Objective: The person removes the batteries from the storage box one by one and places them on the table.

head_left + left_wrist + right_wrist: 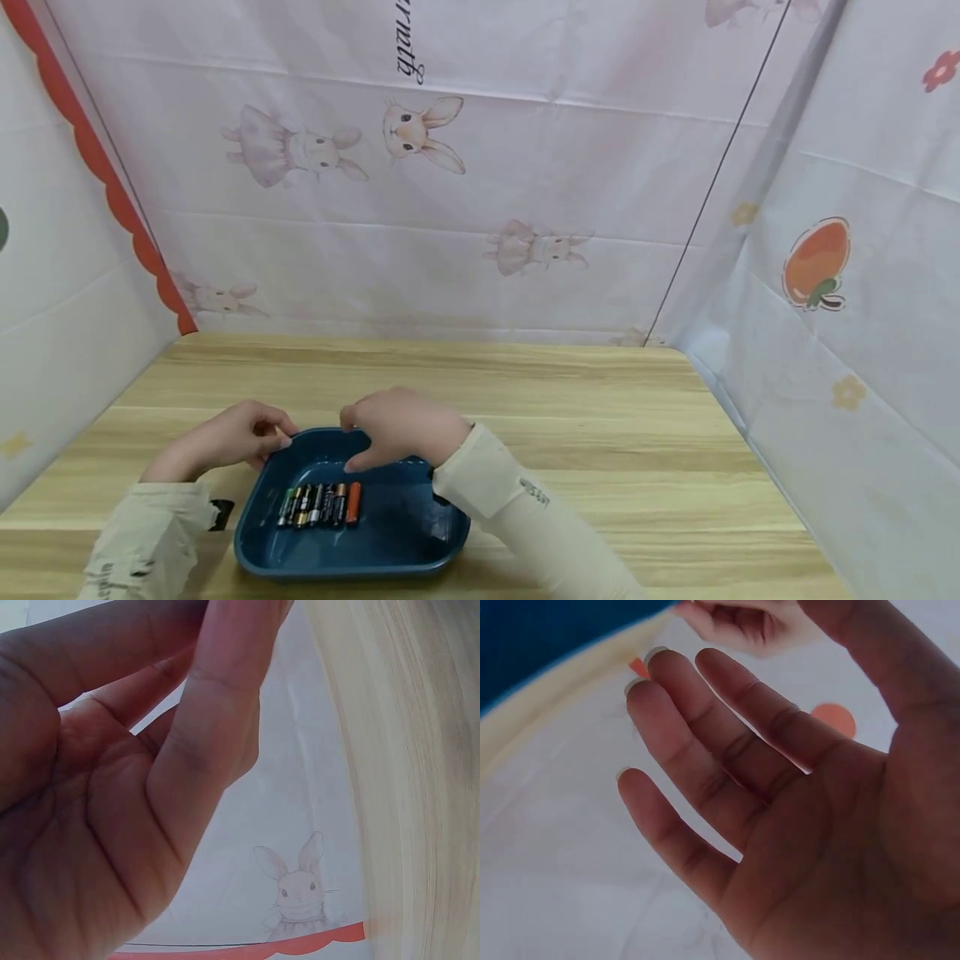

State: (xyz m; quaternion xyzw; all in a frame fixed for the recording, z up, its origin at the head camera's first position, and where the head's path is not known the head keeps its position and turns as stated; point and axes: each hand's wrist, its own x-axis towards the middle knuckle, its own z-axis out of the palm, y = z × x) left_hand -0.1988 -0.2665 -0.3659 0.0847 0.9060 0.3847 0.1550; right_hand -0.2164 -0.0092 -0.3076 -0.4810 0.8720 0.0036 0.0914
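Pinching tray with left hand, spreading right hand above, likely steadying, next needing soft reach to batteries

Item: black script on the rear wall sheet, set sideways, cut off by the head view's upper edge; the visible end appears to read "rmth". Item: dark print on my right sleeve and my left sleeve, illegible. Item: batteries, labels too small to read.
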